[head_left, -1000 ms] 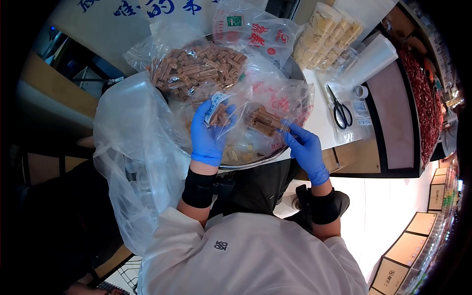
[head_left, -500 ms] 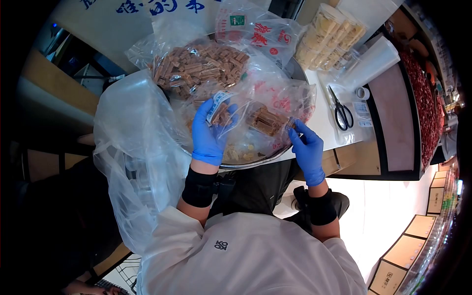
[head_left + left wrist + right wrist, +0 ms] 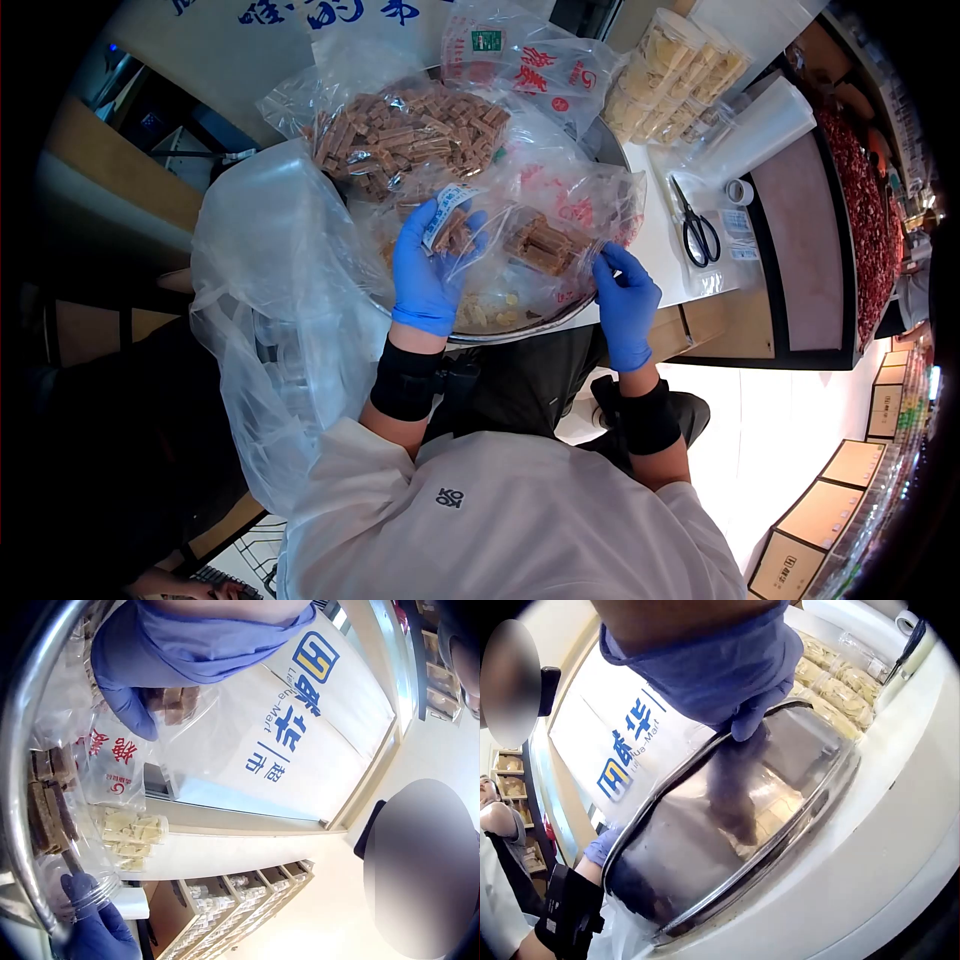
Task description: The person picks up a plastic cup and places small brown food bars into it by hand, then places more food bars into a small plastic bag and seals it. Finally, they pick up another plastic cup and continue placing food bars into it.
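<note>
My blue-gloved left hand (image 3: 425,280) holds a few brown stick-shaped pieces (image 3: 455,240), seen also in the left wrist view. A blue-and-white label (image 3: 450,215) shows at its fingertips. To its right, a clear plastic jar (image 3: 94,896) lies on its side, partly filled with brown sticks (image 3: 545,245). At the jar's mouth, my gloved right hand (image 3: 625,305) pinches the end of a brown stick (image 3: 73,861), fingertips just inside the rim. Beneath both hands is a round metal basin (image 3: 510,337) lined with clear plastic. The basin wall hides the jar from the right wrist view.
A big heap of brown sticks (image 3: 410,135) sits in a clear bag behind the hands. Red-printed plastic (image 3: 530,70) lies beyond. On the white table at right are jars of pale slices (image 3: 660,80), a plastic roll (image 3: 770,125), scissors (image 3: 697,225) and tape (image 3: 739,190).
My right hand has shifted slightly right, its fingers drawing back toward the jar's rim. The stick that reached to the mouth sits deeper among the others. My left hand keeps its hold.
</note>
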`<state>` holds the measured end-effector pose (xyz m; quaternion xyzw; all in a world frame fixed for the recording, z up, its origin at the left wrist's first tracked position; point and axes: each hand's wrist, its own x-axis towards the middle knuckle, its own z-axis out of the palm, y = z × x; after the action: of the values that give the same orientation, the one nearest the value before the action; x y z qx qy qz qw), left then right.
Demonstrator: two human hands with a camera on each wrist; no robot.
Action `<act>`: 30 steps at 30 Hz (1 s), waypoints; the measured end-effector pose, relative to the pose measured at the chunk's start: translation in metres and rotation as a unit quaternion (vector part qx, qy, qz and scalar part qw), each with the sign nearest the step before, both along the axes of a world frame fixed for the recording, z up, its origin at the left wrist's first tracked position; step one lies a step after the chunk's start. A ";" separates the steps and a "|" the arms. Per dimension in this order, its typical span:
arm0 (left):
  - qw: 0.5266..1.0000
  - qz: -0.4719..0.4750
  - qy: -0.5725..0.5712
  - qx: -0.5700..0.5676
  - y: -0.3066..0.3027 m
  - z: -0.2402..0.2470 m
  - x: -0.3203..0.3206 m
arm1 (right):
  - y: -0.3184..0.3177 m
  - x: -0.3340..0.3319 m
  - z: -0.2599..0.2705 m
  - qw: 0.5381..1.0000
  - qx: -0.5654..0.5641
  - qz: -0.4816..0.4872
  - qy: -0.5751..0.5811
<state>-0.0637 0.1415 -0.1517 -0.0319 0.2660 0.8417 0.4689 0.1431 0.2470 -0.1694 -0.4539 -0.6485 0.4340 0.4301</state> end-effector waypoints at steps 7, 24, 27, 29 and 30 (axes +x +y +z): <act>1.000 -0.020 0.000 0.014 -0.001 -0.003 -0.002 | 0.007 0.006 0.011 0.966 0.144 0.056 -0.206; 0.994 -0.040 0.101 0.026 -0.003 0.025 0.017 | -0.003 0.014 0.048 0.994 0.010 0.093 -0.052; 0.991 -0.004 0.130 0.029 -0.001 0.028 0.024 | -0.023 0.015 0.084 0.972 -0.078 0.220 0.005; 0.989 0.006 0.148 0.019 -0.004 0.038 0.032 | -0.033 0.010 0.087 0.916 -0.163 0.367 -0.005; 0.986 0.018 0.164 0.009 -0.004 0.041 0.036 | -0.036 0.007 0.078 0.917 -0.161 0.366 -0.004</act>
<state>-0.0274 0.1373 -0.1106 0.1064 0.3311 0.8461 0.4040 0.1496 0.2114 -0.0911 -0.2500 -0.6919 0.6582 0.1600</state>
